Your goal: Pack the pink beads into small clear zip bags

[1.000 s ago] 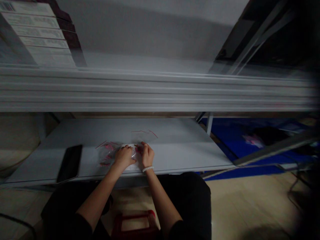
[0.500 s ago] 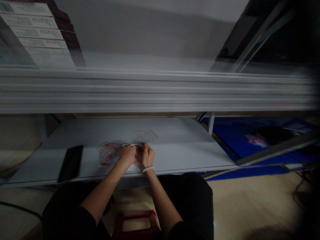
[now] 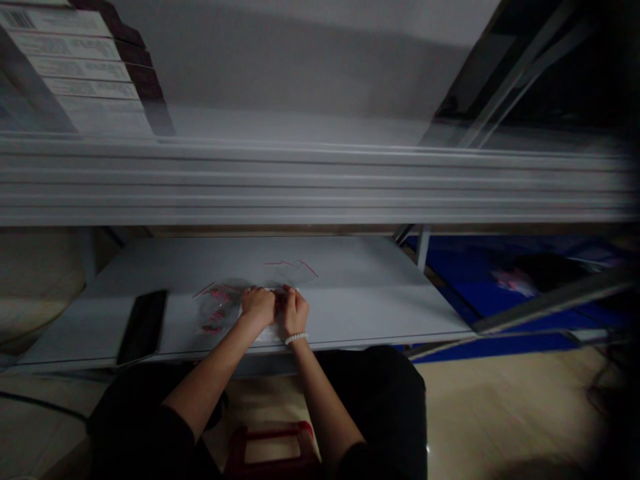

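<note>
My left hand (image 3: 259, 306) and my right hand (image 3: 296, 312) are close together over a white sheet (image 3: 270, 335) on the low shelf. Both have curled fingers. Between them shows a small dark red thing (image 3: 279, 301), too dim and too covered to name. My right fingers pinch at its edge; my left fingers are bent down beside it, their tips hidden. Left of my left hand lies a clear zip bag (image 3: 217, 310) with small red pieces in it. Beyond my hands are clear bags with red seal lines (image 3: 290, 269).
A black tablet (image 3: 143, 327) rests on the left of the grey shelf (image 3: 360, 300). Above runs a ribbed metal table edge (image 3: 320, 183), with stacked boxes (image 3: 90, 67) at upper left. A red stool (image 3: 273, 450) is below, between my legs.
My left hand has shifted slightly right, towards my right hand. My right hand stays nearly where it was, and the bags and tablet lie as before.
</note>
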A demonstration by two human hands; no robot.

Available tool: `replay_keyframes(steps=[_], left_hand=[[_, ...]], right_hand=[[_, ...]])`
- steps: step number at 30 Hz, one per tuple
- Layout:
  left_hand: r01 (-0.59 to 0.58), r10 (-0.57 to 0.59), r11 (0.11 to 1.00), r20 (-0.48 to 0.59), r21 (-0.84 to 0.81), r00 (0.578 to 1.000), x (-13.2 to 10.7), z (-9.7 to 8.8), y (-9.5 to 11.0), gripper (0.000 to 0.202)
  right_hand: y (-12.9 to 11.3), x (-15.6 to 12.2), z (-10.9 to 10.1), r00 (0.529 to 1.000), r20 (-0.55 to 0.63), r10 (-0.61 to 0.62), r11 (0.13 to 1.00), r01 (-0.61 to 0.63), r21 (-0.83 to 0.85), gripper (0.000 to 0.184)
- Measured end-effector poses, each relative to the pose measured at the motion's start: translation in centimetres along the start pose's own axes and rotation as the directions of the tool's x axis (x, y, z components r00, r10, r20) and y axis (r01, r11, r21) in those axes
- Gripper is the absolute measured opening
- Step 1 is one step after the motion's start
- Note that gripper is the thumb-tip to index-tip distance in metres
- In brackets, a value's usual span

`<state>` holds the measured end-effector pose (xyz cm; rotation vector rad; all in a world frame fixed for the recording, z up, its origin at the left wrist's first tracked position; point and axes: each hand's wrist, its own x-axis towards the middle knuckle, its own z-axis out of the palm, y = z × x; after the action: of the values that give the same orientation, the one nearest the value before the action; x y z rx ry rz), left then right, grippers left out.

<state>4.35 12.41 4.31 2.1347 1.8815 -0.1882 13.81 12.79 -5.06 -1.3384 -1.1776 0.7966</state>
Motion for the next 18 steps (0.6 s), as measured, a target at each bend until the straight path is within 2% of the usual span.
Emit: replay_keyframes(steps=[4, 8, 13, 18], left_hand=[[0.035, -0.035, 0.999, -0.005, 0.042, 0.999, 0.2, 0.1, -0.1, 0.031], [0.039, -0.037, 0.999, -0.053, 0.037, 0.998, 0.1, 0.1, -0.2, 0.03], [-0.01, 0.004, 1.0, -0.203, -0.027, 0.979, -1.5, 0.5, -1.7, 0.033], [-0.099, 0.034, 0.983, -0.382, -0.153, 0.924, -3.5, 2.0, -4.3, 0.045]], right_hand=[[0.0, 0.0, 0.0, 1.0, -0.003, 0.004, 1.0, -0.004, 0.002, 0.052], [-0.1, 0.1, 0.0, 1.0, -0.002, 0.002, 1.0, -0.002, 0.021, 0.052], [-0.3, -0.1, -0.2, 1.0, -0.011, 0.019, 0.997, -0.018, 0.077, 0.051], [0.1, 0.0, -0.5, 0.998, -0.034, 0.054, 0.976, -0.045, 0.214, 0.05]])
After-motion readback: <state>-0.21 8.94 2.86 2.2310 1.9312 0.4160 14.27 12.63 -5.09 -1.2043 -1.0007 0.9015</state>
